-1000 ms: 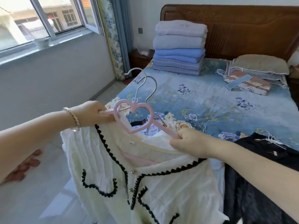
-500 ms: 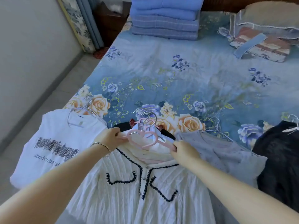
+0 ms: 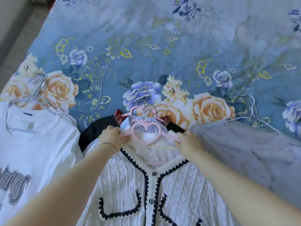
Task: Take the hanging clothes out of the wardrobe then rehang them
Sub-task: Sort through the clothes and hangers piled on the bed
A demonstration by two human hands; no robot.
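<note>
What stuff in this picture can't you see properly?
All in the head view.
The black garment: mostly covered by the white cardigan, so its kind is unclear.
The white T-shirt print: cut off by the left edge, unreadable.
The grey top: runs past the right edge.
The pink hanger ends: hidden inside the left hand and right hand.

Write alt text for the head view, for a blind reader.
The left hand and right hand grip a pink heart hanger holding a white knit cardigan, on a blue floral bedspread between a white T-shirt and a grey top.
</note>
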